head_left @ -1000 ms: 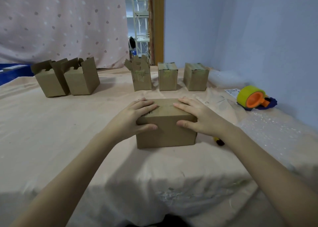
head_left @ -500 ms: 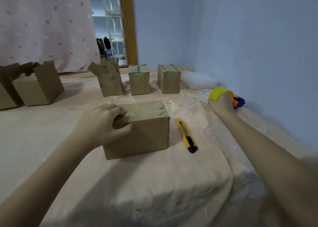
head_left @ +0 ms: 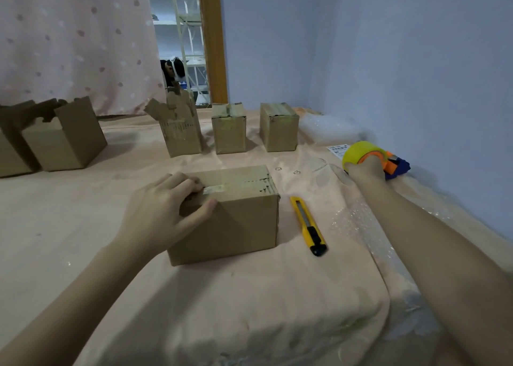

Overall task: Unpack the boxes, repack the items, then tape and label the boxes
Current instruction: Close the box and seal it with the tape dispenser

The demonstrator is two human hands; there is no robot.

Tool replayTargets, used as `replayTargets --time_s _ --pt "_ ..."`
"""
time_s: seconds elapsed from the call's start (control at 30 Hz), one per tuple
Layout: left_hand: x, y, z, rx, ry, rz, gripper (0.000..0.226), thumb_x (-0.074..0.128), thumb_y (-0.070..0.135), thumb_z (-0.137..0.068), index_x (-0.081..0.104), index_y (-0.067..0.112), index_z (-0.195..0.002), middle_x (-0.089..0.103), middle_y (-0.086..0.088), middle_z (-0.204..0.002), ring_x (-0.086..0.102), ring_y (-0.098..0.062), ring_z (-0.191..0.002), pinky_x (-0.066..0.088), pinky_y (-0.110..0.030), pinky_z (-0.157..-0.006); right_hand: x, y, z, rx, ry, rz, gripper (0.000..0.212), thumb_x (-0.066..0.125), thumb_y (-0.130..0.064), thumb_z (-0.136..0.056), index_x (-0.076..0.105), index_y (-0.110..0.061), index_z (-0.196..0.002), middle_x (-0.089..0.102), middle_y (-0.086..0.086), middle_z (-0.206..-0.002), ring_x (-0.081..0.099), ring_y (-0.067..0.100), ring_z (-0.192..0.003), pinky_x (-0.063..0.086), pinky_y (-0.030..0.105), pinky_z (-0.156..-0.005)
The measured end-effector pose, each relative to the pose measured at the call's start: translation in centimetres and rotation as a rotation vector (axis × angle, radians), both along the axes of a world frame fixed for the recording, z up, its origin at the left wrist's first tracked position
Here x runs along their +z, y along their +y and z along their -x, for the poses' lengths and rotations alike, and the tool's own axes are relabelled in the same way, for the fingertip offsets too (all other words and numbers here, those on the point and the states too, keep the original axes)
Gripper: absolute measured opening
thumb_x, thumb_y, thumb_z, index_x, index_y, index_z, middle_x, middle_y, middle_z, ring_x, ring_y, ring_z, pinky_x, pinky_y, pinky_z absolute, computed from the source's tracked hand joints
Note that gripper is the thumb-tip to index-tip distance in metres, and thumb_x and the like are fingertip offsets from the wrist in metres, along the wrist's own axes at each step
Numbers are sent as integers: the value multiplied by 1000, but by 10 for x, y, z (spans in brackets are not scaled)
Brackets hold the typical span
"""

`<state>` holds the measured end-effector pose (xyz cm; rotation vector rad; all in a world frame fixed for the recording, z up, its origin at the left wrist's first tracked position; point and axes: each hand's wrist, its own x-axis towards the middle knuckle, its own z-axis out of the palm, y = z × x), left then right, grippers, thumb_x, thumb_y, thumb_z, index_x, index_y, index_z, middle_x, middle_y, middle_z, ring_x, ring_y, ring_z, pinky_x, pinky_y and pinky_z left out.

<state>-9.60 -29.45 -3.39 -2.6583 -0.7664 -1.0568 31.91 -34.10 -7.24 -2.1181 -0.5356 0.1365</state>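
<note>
Head view: left hand (head_left: pixel 163 213) grips the closed box (head_left: pixel 238 215) — contents hidden; right hand (head_left: pixel 363 168) grasps the tape dispenser (head_left: pixel 369 157) — knife (head_left: pixel 308 225) lies between.

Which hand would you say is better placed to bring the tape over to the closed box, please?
Right. The right hand already grips the tape dispenser, while the left hand holds the box steady.

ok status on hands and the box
Left hand holds the box shut. Right hand grips the tape dispenser. Knife lies beside box, clear.
</note>
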Motion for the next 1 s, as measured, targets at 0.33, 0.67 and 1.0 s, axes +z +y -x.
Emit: replayTargets --time_s 0.33,0.67,1.0 --pt "-1 0 1 8 17 -9 61 35 60 -90 71 11 -89 67 3 -91 64 -21 -79 46 -28 -54 26 -7 26 98 -75 -57 16 61 -20 -89 54 -6 -94 53 8 -81 54 28 -87 37 32 -72" --pt "8 3 -10 61 112 -32 36 32 25 -85 59 6 -73 57 -8 -75 53 -31 -70 48 -37 -60 88 -11 110 382 -292 -275 29 70 -29 -84 59 -6 -97 70 9 -96 64 30 -94 51 51 -85" --pt "14 3 -18 74 -173 296 64 68 17 -84 35 11 -140 61 2 -89 57 -18 -80 37 -25 -60 139 -33 212 742 -224 -441 37 72 -26 -84 63 1 -107 72 10 -98 68 24 -93 55 47 -84"
